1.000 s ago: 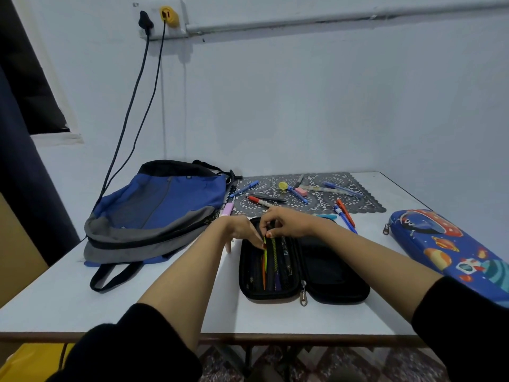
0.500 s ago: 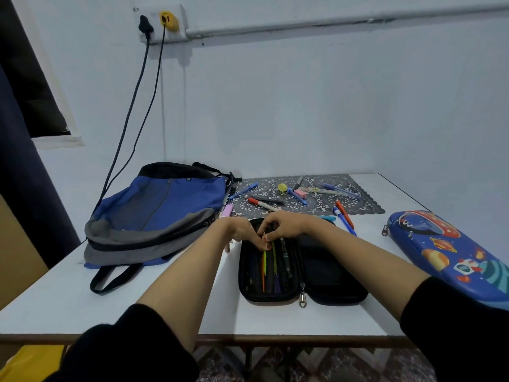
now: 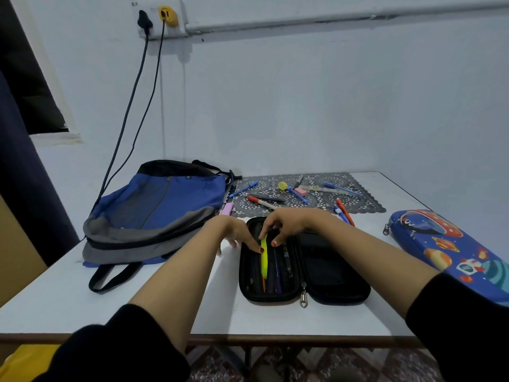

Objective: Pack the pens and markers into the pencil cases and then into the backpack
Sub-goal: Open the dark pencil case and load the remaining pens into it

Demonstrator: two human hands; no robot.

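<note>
A black pencil case (image 3: 330, 274) lies open in front of me, with several pens in its left half. Among them is a yellow pen (image 3: 264, 260). My right hand (image 3: 289, 224) pinches the top end of it between thumb and forefinger. From the left, the straight fingertips of my left hand (image 3: 234, 234) touch the pen and the case's rim. A blue and grey backpack (image 3: 165, 205) lies flat at the left. Several loose pens and markers, one a red-capped marker (image 3: 261, 202), lie on a lace mat (image 3: 363, 205) behind the case.
A blue space-print pencil case (image 3: 446, 249) lies zipped at the right edge of the white table (image 3: 55, 299). A pink eraser (image 3: 227, 208) sits beside the backpack. Two cables (image 3: 132, 106) hang from a wall socket behind the backpack. The wall stands close behind the mat.
Both hands stay at the top of the case's left half. The yellow pen now shows more fully between my fingertips.
</note>
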